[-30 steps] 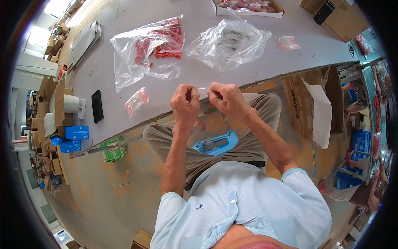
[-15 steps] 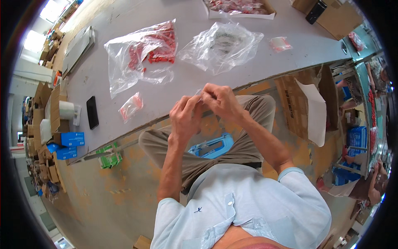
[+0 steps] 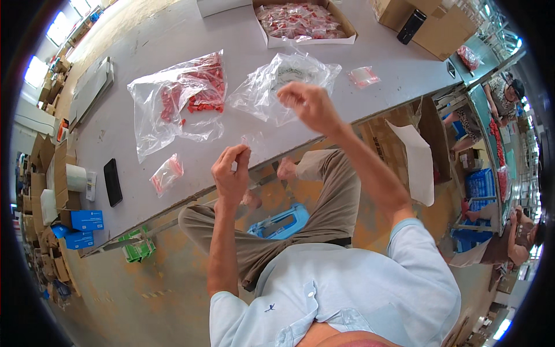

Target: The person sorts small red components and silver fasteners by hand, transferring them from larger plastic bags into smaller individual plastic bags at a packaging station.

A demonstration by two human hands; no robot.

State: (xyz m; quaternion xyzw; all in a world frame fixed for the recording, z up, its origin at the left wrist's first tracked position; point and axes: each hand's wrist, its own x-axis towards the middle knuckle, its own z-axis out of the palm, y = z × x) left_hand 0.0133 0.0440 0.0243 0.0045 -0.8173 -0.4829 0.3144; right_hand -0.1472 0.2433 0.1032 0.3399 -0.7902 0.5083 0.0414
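Observation:
My left hand [image 3: 231,172] is at the table's front edge, its fingers pinched on a small clear plastic bag [image 3: 252,142] that is hard to make out. My right hand [image 3: 311,107] hangs over the front of a large crumpled clear bag [image 3: 263,81] with thin dark pieces inside. Its fingers are curled and blurred, so anything in them is hidden. To the left lies another large clear bag [image 3: 149,110], with many small red parts [image 3: 205,87] in it. A bundle of small clear bags with red edges [image 3: 167,173] lies near my left hand.
A shallow box of filled packets [image 3: 300,22] stands at the back. At the right are a small bag stack [image 3: 364,77], a black bottle [image 3: 411,26] and cartons. A phone [image 3: 113,182] and blue boxes [image 3: 87,220] sit left. Co-workers are far right.
My hands, together before, have parted. The right has moved forward over the large crumpled bag; the left stays near the edge with the small bag. The view has shifted, showing more of the back box.

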